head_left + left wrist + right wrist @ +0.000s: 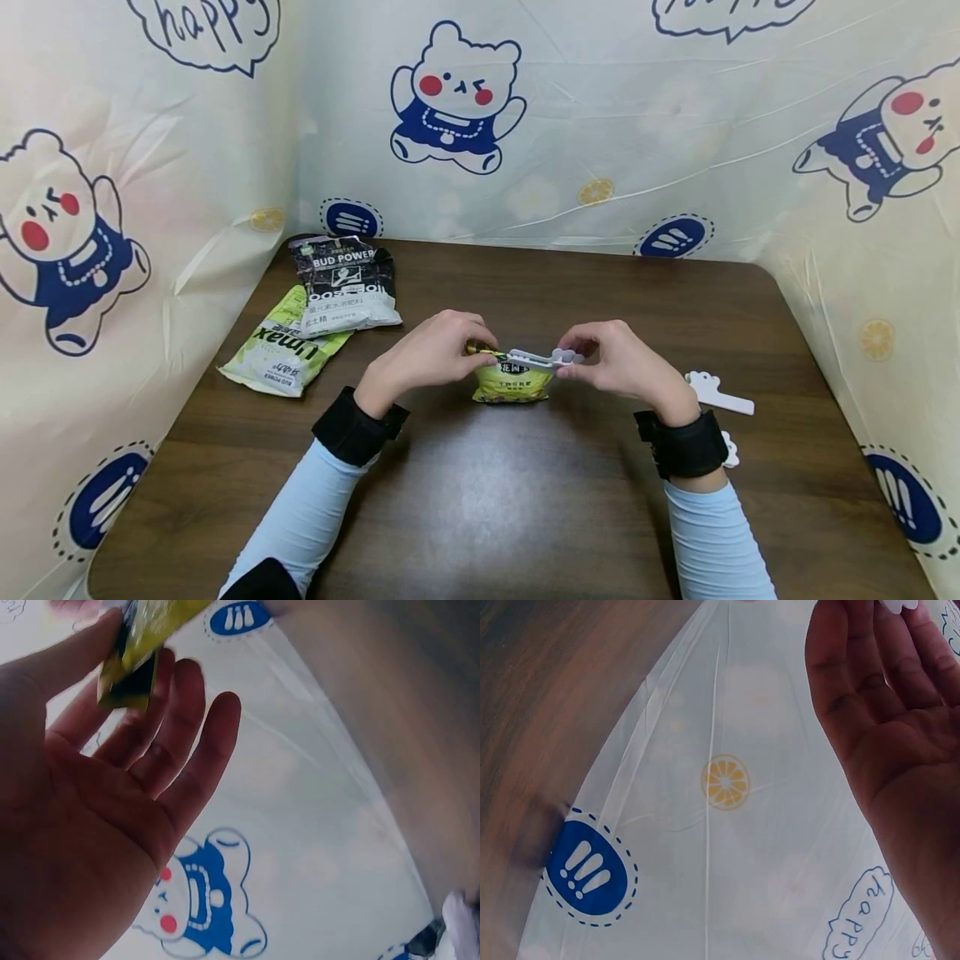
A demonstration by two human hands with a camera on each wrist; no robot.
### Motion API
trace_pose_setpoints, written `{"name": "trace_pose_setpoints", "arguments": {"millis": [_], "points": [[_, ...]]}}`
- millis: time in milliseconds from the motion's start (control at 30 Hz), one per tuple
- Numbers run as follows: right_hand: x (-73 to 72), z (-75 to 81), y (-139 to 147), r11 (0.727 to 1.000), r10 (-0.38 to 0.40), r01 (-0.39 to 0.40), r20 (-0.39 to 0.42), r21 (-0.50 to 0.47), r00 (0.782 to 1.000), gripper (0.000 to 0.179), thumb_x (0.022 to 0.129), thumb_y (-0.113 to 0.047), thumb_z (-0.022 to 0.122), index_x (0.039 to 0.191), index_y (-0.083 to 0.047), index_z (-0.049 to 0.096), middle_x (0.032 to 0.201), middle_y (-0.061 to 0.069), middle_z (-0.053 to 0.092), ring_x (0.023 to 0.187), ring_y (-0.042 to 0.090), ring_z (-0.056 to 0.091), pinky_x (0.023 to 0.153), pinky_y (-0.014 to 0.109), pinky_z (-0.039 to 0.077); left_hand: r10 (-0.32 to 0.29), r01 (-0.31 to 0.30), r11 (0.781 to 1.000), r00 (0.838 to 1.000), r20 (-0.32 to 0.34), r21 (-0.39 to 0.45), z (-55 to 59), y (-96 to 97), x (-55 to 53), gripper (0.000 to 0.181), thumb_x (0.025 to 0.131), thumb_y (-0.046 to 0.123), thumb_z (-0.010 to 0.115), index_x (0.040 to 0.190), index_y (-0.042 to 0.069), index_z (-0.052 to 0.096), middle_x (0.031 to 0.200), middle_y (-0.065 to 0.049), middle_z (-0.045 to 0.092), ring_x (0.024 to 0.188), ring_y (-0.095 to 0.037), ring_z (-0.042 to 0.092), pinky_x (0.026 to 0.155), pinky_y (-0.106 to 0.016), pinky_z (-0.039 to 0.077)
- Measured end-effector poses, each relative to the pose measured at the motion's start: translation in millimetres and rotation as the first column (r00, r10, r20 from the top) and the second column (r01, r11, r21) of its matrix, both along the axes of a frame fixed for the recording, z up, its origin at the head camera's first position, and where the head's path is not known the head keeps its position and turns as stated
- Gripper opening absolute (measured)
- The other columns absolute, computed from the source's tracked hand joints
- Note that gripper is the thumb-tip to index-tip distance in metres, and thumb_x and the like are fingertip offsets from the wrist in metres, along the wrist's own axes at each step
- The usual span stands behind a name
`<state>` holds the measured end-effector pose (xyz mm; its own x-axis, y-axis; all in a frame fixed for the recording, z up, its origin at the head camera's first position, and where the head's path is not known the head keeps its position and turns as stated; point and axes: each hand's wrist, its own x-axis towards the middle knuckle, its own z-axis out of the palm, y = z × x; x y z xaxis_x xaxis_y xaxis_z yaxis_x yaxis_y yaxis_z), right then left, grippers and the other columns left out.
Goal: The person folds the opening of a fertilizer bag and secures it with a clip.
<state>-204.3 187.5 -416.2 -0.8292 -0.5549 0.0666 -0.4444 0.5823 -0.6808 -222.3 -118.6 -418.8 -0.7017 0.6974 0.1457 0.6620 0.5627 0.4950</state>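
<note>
A small yellow-green bag (513,387) stands at the middle of the table. My left hand (442,346) pinches its dark top corner between thumb and fingers; the left wrist view shows the folded bag edge (129,688) there, other fingers loosely bent. Across the bag's top lies a white bag clip (531,360), and my right hand (618,358) grips its scalloped end between thumb and fingers. Whether the clip is fastened cannot be told. Only the clip's white tip (897,604) shows in the right wrist view.
At the table's (465,517) back left, a black-and-white bag (348,287) overlaps a green-and-white bag (277,350). Another white clip (720,396) lies to the right of my right wrist; a further white piece (730,450) is partly hidden behind the wristband. Printed sheeting (600,100) surrounds the table.
</note>
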Motion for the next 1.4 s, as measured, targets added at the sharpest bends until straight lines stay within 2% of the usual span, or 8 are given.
{"name": "trace_pose_setpoints", "arguments": {"millis": [200, 500, 867, 1200, 1400], "points": [[0.2, -0.5, 0.7, 1.0, 0.0, 0.0, 0.012, -0.002, 1.0, 0.025, 0.085, -0.015, 0.088, 0.107, -0.009, 0.076, 0.093, 0.007, 0.075, 0.079, 0.022, 0.063, 0.071, 0.042, 0.058, 0.014, -0.014, 1.0, 1.0, -0.01, 0.019, 6.1, -8.9, -2.4, 0.007, 0.095, 0.019, 0.076, 0.097, 0.02, 0.083, 0.093, 0.006, 0.078, 0.075, -0.007, 0.066, 0.067, -0.034, 0.056], [0.4, -2.7, -0.5, 1.0, -0.014, 0.014, -0.016, -0.01, 1.0, 0.018, 0.086, -0.014, 0.087, 0.101, -0.009, 0.078, 0.088, 0.005, 0.074, 0.074, 0.021, 0.061, 0.065, 0.041, 0.056, -0.003, 0.005, 0.999, 0.999, -0.051, 0.052, 4.6, -7.2, -2.0, 0.009, 0.095, 0.014, 0.077, 0.091, 0.017, 0.084, 0.085, 0.005, 0.078, 0.064, -0.006, 0.061, 0.059, -0.032, 0.052], [-0.9, -6.2, -3.6, 0.998, 0.008, -0.013, -0.071, -0.067, 0.997, 0.015, 0.087, -0.009, 0.085, 0.1, -0.007, 0.078, 0.088, 0.007, 0.074, 0.073, 0.021, 0.061, 0.064, 0.04, 0.056, -0.024, 0.03, 0.997, 0.995, -0.097, 0.066, 1.8, -3.4, -1.9, 0.009, 0.094, 0.012, 0.077, 0.089, 0.015, 0.083, 0.084, 0.004, 0.078, 0.065, -0.007, 0.062, 0.061, -0.033, 0.052], [2.0, -4.4, -12.3, 0.994, 0.039, -0.052, -0.133, -0.095, 0.99, 0.015, 0.087, -0.009, 0.085, 0.1, -0.005, 0.078, 0.089, 0.008, 0.074, 0.072, 0.02, 0.06, 0.061, 0.04, 0.056, -0.047, 0.053, 0.996, 0.995, -0.086, 0.071, 1.5, 3.2, 0.0, 0.007, 0.094, 0.013, 0.077, 0.089, 0.014, 0.082, 0.082, 0.003, 0.077, 0.065, -0.008, 0.061, 0.059, -0.032, 0.052], [1.2, -3.6, -13.2, 0.997, 0.026, -0.033, -0.094, -0.07, 0.995, 0.017, 0.088, -0.011, 0.084, 0.103, -0.006, 0.078, 0.088, 0.007, 0.074, 0.072, 0.02, 0.06, 0.062, 0.039, 0.055, -0.04, 0.044, 0.996, 0.997, -0.06, 0.082, 0.3, 3.5, 0.5, 0.008, 0.095, 0.012, 0.077, 0.089, 0.014, 0.082, 0.082, 0.004, 0.076, 0.065, -0.008, 0.061, 0.059, -0.031, 0.052]]}}
